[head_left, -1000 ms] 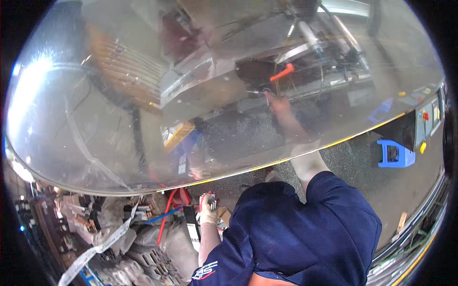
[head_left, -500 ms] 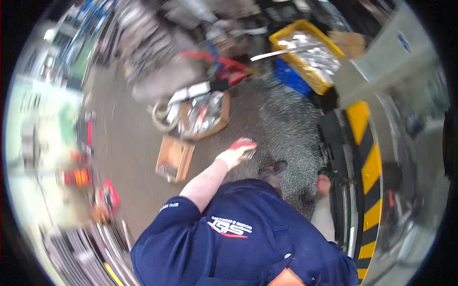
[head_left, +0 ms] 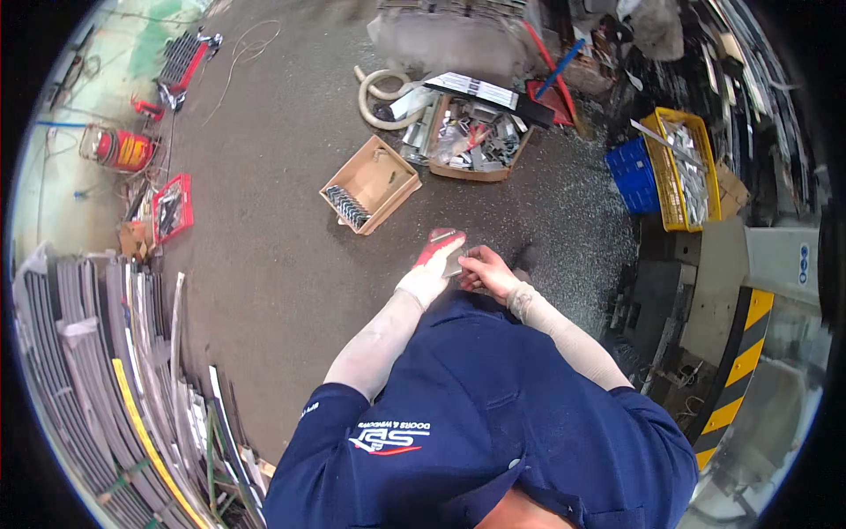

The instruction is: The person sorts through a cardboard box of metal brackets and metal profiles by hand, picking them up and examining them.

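My left hand (head_left: 437, 257), in a white glove with a red palm, is closed around small grey metal pieces (head_left: 455, 264) in front of my chest. Bare-fingered, my right hand (head_left: 490, 271) meets it from the right, its fingers curled and pinched at the edge of those pieces. The exact shape of the metal is too small to make out. Just beyond my hands, to the left, an open cardboard box (head_left: 389, 196) lies on the floor with a row of similar metal parts (head_left: 347, 205) along one side.
A second carton (head_left: 471, 174) full of metal offcuts lies farther off, beside a coiled hose (head_left: 364, 99). Yellow (head_left: 653, 167) and blue crates (head_left: 630, 176) stand at right, near a machine with a striped edge (head_left: 738, 353). Long profiles (head_left: 79, 353) are stacked at left.
My right hand has come up from low at my right side to meet my left hand at the metal pieces. The view has turned to the right, and the surroundings have shifted.
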Action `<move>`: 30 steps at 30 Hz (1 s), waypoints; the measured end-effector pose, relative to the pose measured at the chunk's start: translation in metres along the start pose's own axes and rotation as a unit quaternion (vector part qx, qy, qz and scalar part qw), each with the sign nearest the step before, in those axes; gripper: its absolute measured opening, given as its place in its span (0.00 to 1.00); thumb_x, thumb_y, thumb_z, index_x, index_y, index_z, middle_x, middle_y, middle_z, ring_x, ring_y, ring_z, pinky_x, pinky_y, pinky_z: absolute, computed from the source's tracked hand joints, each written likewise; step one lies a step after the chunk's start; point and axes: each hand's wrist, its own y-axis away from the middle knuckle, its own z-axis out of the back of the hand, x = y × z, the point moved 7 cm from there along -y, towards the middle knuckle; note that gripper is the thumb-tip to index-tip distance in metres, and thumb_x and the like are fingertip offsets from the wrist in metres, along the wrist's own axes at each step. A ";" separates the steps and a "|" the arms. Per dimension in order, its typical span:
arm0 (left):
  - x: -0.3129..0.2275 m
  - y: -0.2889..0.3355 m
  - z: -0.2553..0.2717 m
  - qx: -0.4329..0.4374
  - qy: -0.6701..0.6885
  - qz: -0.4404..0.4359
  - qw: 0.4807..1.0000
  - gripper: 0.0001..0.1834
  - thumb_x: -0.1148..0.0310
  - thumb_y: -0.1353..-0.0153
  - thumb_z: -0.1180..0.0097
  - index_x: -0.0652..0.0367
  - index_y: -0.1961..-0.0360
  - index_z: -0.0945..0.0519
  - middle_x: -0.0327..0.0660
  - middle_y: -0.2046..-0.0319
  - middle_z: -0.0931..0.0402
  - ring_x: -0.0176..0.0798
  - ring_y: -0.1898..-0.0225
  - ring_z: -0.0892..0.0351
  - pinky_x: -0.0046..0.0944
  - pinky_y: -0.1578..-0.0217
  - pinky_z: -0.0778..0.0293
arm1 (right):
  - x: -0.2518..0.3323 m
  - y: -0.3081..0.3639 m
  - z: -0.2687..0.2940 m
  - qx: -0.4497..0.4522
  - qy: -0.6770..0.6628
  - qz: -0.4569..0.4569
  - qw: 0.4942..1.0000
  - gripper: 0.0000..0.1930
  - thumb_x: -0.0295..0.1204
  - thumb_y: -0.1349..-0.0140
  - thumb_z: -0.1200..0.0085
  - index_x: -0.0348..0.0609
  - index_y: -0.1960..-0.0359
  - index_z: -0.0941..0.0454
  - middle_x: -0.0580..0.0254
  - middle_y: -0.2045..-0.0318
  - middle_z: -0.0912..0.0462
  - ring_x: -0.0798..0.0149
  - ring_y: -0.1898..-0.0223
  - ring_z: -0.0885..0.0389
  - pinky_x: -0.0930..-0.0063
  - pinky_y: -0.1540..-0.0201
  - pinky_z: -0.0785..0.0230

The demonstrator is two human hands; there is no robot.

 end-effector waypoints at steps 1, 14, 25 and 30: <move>-0.013 0.004 0.014 -0.023 0.019 0.012 0.999 0.17 0.67 0.36 0.37 0.50 0.47 0.25 0.38 0.57 0.22 0.39 0.54 0.22 0.42 0.56 0.23 | 0.007 -0.011 -0.015 0.000 0.007 -0.005 1.000 0.29 0.42 0.34 0.39 0.41 0.39 0.37 0.58 0.64 0.19 0.66 0.73 0.19 0.73 0.72 0.25; -0.123 -0.133 0.206 -0.164 -0.034 -0.094 0.981 0.29 0.60 0.35 0.39 0.53 0.36 0.32 0.42 0.45 0.25 0.39 0.43 0.26 0.43 0.47 0.27 | 0.082 -0.299 -0.102 -0.053 0.404 0.142 0.902 0.19 0.35 0.37 0.43 0.41 0.49 0.32 0.47 0.71 0.17 0.49 0.70 0.16 0.56 0.68 0.25; -0.109 -0.519 0.542 -0.240 -0.608 0.073 0.753 0.39 0.80 0.37 0.49 0.46 0.26 0.43 0.55 0.43 0.23 0.53 0.43 0.21 0.49 0.44 0.27 | -0.050 -0.816 -0.067 0.155 0.511 0.040 0.845 0.30 0.40 0.44 0.34 0.42 0.42 0.27 0.47 0.50 0.17 0.52 0.48 0.18 0.57 0.45 0.26; -0.075 -0.628 0.639 -0.314 -0.179 -0.127 0.924 0.30 0.56 0.40 0.34 0.63 0.43 0.26 0.51 0.52 0.18 0.47 0.53 0.18 0.44 0.52 0.25 | -0.119 -0.914 -0.061 0.185 0.812 0.281 0.476 0.14 0.31 0.42 0.43 0.46 0.55 0.16 0.60 0.53 0.17 0.56 0.49 0.19 0.61 0.43 0.30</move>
